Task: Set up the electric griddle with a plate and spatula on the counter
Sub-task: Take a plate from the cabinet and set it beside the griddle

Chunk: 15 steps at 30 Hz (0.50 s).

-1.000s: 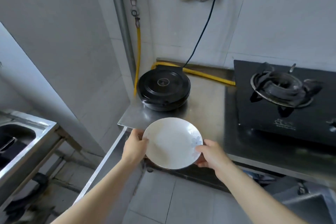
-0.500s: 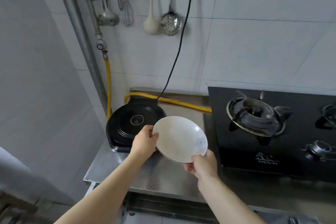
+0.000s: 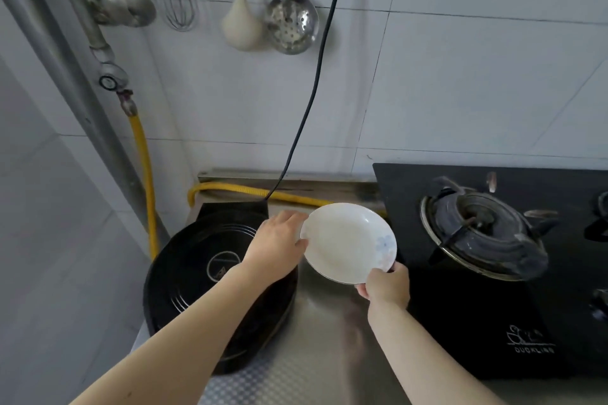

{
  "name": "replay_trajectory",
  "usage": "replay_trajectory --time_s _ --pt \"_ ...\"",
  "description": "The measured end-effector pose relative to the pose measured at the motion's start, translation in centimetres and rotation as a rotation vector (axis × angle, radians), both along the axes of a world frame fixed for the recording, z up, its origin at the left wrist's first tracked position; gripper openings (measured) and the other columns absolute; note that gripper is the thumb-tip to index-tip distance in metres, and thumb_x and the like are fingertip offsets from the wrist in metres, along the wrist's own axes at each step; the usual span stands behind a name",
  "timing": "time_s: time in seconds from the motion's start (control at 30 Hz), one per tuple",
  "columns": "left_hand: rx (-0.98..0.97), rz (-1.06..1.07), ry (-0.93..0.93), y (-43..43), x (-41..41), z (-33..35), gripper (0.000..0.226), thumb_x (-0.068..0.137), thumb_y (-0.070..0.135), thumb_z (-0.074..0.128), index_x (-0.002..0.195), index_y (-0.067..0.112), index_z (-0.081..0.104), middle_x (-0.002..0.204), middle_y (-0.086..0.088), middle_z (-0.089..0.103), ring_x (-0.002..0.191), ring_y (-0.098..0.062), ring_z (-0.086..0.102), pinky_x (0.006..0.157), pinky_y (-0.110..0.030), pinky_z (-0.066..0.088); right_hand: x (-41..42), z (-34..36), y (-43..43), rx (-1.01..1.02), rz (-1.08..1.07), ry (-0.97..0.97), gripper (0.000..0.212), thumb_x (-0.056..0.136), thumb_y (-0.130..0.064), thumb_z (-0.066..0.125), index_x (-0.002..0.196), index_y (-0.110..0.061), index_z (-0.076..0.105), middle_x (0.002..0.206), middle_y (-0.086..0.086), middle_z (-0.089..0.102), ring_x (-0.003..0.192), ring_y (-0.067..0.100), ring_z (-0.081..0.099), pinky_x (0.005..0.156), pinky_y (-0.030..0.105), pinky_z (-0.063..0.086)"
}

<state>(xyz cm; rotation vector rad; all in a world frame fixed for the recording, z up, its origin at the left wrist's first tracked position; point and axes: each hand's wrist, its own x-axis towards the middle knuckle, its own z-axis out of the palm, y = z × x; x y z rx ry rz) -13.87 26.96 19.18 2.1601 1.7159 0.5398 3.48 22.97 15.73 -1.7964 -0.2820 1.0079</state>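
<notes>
The plate (image 3: pixel 345 240) looks like glazed white ceramic, smooth and glossy, with a faint blue print. The griddle (image 3: pixel 177 289) lid is black with a dull sheen and fine raised rings. Right of the griddle, the table (image 3: pixel 329 332) is brushed steel, dot-embossed nearer its front. Beyond it, the stove (image 3: pixel 477 312) top is glossy black glass.

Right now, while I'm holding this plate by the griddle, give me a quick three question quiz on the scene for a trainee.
1. True or false: only one hand holds the plate.
2. What stands right of the plate? A sink, B gas stove, C kettle.
3. Fill in: the black cord runs down to the ____.
Key: 1 false, the left hand and right hand both grip its rim. 2 B. 3 griddle.
</notes>
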Motion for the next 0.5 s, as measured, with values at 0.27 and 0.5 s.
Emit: replay_trajectory --time_s 0.27,0.5 --pt "-0.109 -0.223 0.253 2.9 2.3 -1.3 0.063 0.09 0.036 0.054 0.146 0.023 0.027 0.155 -0.004 0.028 0.141 -0.025 0.026 0.115 -0.038 0.016 0.7 -3.6 1.5 -0.066 0.006 0.008 0.044 0.088 0.0 0.041 0.129 -0.012 0.056 0.113 0.016 0.063 0.073 0.031 0.063 0.057 0.034 0.055" --pt "-0.13 -0.247 0.274 3.4 3.5 -1.8 0.062 0.091 0.038 0.054 0.146 0.026 0.027 0.156 -0.003 0.025 0.142 -0.025 0.024 0.116 -0.041 0.016 1.7 -4.1 2.3 -0.059 0.041 0.028 0.047 0.085 0.002 0.04 0.122 -0.019 0.06 0.101 0.006 0.062 0.082 0.031 0.063 0.05 0.028 0.051"
